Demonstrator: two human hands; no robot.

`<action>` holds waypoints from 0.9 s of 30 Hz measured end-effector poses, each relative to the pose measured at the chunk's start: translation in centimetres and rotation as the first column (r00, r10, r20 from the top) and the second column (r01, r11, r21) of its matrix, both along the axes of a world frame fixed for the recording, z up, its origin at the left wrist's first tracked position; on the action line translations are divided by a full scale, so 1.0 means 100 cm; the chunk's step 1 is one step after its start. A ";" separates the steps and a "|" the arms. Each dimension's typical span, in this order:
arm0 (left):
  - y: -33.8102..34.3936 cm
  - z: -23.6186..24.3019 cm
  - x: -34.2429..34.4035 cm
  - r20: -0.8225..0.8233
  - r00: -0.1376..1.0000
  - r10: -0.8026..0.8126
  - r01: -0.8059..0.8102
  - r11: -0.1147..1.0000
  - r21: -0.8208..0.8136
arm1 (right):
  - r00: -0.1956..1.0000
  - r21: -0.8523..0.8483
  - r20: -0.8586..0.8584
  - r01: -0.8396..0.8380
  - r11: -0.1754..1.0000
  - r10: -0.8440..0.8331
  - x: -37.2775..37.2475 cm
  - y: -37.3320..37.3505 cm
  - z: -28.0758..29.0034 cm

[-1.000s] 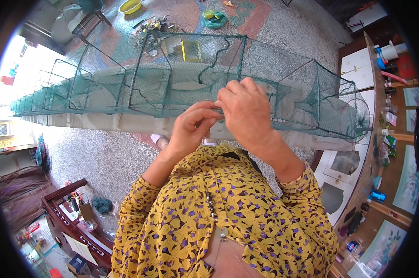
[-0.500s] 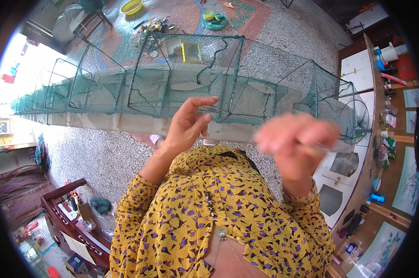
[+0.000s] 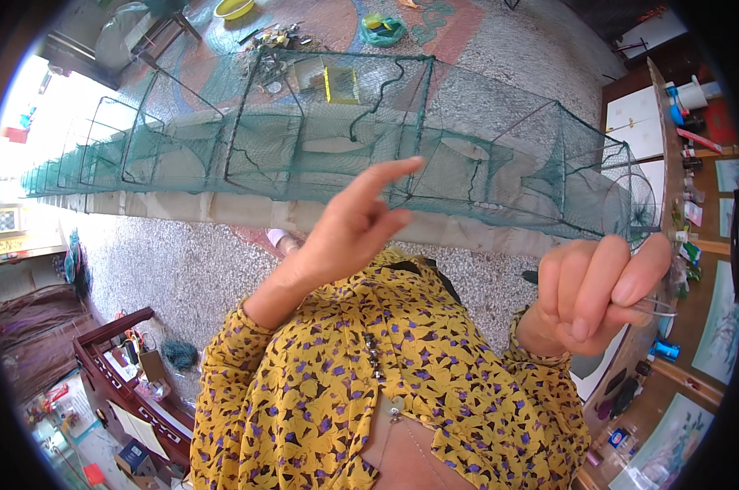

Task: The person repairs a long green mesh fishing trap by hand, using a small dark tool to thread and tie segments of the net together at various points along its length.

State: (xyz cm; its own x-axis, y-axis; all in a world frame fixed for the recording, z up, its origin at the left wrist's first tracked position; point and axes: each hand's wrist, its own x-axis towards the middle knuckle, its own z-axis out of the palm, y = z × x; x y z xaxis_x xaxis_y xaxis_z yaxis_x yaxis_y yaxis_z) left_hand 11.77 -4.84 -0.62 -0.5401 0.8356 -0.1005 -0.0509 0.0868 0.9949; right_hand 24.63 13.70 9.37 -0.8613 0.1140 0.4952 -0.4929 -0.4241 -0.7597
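Note:
A long green mesh net trap (image 3: 328, 163) on dark square frames stretches across in front of me, lying along a pale narrow support (image 3: 247, 211). My left hand (image 3: 357, 216) is raised over its near side, index finger stretched out and thumb apart, the other fingers curled; I see nothing held between them. Off to the right, near the trap's tapered end, my right hand (image 3: 594, 294) is closed around a thin, shiny metal tool (image 3: 662, 309) with a rounded end. Its exact kind cannot be made out, and its other part is hidden in the fingers.
A cluttered board (image 3: 684, 327) with small items runs down the right side. Beyond the trap lie a yellow basin (image 3: 234, 9), a green plastic bag (image 3: 381, 33) and a heap of small scraps (image 3: 275, 39). Dark red wooden furniture (image 3: 112, 367) stands at the lower left.
My right hand has moved right and slightly down, and the metal tool in it now shows clearly. My left hand has shifted a little to the right.

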 end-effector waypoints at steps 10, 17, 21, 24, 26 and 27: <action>-0.010 0.000 -0.008 -0.452 0.890 -0.066 0.085 0.996 0.022 | 0.791 0.930 -0.127 0.304 0.205 -0.598 -0.034 0.002 -0.039; -0.021 0.000 -0.011 -0.563 0.825 -0.050 0.043 0.999 -0.026 | 0.794 0.994 -0.100 0.108 -0.024 -0.599 -0.035 -0.003 -0.062; -0.019 0.001 -0.014 -0.585 0.809 -0.051 0.036 0.999 -0.037 | 0.813 0.991 -0.133 0.119 -0.061 -0.567 -0.040 -0.002 -0.072; -0.017 0.001 -0.016 -0.569 0.820 -0.061 0.037 0.998 -0.054 | 0.818 0.992 -0.090 0.126 0.024 -0.567 -0.043 -0.003 -0.078; -0.016 0.000 -0.015 -0.533 0.845 -0.038 0.007 0.998 -0.059 | 0.819 0.984 -0.021 0.119 0.135 -0.574 -0.045 -0.004 -0.085; -0.015 -0.004 -0.015 -0.536 0.844 -0.013 -0.004 1.000 -0.031 | 0.817 0.975 0.002 0.125 0.181 -0.577 -0.045 -0.003 -0.089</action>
